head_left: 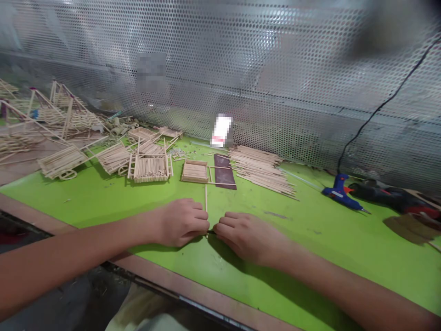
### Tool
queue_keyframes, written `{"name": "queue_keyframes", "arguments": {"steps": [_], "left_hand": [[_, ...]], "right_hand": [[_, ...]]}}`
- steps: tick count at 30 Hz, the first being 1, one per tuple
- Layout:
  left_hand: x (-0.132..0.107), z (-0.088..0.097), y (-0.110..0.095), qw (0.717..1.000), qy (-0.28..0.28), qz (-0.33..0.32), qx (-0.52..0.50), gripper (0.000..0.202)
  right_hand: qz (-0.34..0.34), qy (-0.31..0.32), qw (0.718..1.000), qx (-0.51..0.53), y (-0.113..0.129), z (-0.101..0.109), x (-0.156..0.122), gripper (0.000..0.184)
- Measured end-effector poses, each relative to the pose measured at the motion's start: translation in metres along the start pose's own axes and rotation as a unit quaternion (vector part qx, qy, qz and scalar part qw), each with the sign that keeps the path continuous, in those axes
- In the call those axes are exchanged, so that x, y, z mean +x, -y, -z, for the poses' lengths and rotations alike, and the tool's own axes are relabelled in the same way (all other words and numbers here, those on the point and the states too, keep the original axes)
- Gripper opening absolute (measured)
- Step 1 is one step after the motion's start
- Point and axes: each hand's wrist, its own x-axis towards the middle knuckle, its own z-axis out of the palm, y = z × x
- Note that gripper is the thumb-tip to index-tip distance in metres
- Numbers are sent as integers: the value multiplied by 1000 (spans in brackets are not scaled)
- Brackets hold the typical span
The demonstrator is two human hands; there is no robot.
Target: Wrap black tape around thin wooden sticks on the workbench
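Observation:
Near the front of the green table, my left hand (186,223) is closed on a thin wooden stick (206,197) that points away from me. Opposite it, my right hand (250,236) is closed around a thin dark tool (211,232), perhaps a blade; most of it is hidden by the fingers. The tool's end meets the stick close to its near end. Just beyond my hands sits a small stick-built cart (195,171), its two shafts reaching right across a dark brown strip (225,172).
Long loose sticks (263,168) lie in a pile behind my right hand. More stick carts (151,168) stand back left, with stick frames (65,108) beyond. A blue glue gun (341,193) and a black power tool (386,197) lie right. A perforated metal sheet (206,59) rises behind.

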Motion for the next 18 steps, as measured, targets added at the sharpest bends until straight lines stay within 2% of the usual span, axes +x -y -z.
{"name": "queue_keyframes", "arguments": {"steps": [18], "left_hand": [[-1,3,0,1000,-6,-13,-3,21]], "right_hand": [[3,-3,1000,20,-1,-3,4,11]]}}
